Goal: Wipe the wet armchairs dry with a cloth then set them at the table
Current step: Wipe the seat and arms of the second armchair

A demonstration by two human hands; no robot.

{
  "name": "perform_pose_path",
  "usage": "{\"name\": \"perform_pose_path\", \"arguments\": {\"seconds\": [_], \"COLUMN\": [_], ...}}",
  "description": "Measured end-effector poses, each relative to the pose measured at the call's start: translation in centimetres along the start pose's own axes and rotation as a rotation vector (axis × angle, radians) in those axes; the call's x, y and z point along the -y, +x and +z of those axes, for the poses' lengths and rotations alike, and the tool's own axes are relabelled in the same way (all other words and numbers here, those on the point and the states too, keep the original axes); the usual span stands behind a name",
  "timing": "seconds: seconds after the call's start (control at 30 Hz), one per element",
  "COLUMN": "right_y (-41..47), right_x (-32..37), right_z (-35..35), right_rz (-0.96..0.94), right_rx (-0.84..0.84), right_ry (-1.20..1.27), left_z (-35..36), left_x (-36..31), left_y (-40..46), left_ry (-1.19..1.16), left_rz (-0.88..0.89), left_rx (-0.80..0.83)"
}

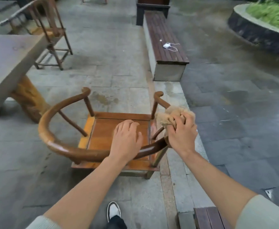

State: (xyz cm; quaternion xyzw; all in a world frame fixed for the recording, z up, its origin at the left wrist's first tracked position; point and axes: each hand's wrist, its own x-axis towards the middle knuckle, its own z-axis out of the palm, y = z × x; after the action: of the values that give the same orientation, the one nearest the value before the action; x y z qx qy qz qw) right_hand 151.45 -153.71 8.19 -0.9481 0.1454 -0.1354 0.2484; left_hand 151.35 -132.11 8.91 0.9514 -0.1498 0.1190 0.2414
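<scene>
The armchair (pixel 100 134) stands on grey stone paving directly below the camera, just right of the near end of the tabletop (pixel 6 63). Its seat opening faces away from the viewer, the curved horseshoe rail bowing toward the person and its two arm ends curling outward at the far side.

The right hand (pixel 181 131) grips a crumpled tan cloth (pixel 170 116), fingers (pixel 183 117) curled tightly into it, pressing it against the chair's right armrest where the rail meets the front post. The left hand (pixel 127 138) hangs above the rear rail and seat, fingers loosely bent and together, holding nothing; whether the palm touches the rail cannot be told.

A carved wooden pedestal (pixel 28 100) under the tabletop stands near the chair's left arm. A second armchair (pixel 51 35) sits at the tabletop's far side, facing in. To the right, a slatted bench (pixel 165 40) runs away from the viewer on a concrete base, with a small white device and cord (pixel 167 45) lying on it. Beyond it the darker paving looks wet, and a raised curved planter (pixel 259 28) with grass sits at the top right. A shoe (pixel 113 210) shows at the bottom edge, and another slatted bench end (pixel 206 217) at the lower right.
</scene>
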Motion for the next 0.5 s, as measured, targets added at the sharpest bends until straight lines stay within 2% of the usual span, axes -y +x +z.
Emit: {"name": "perform_pose_path", "arguments": {"seconds": [0.1,0.23,0.37,0.5], "right_y": [3.1,7.4,14.3,22.7], "right_x": [-2.4,-4.1,-6.4,-9.3], "right_z": [2.6,5.3,7.2,11.5], "right_rz": [0.233,0.372,0.383,0.209], "right_rx": [0.273,0.334,0.435,0.552], "right_ry": [-0.124,-0.044,-0.101,-0.136], "left_z": [2.9,6.8,10.8,16.8], "left_x": [0.3,0.9,1.9,2.8], "left_y": [5.7,12.1,17.3,22.9], "left_ry": [-0.098,-0.158,-0.138,-0.148], "left_rz": [-0.067,-0.096,-0.144,-0.23], "left_rx": [0.078,0.24,0.351,0.38]}}
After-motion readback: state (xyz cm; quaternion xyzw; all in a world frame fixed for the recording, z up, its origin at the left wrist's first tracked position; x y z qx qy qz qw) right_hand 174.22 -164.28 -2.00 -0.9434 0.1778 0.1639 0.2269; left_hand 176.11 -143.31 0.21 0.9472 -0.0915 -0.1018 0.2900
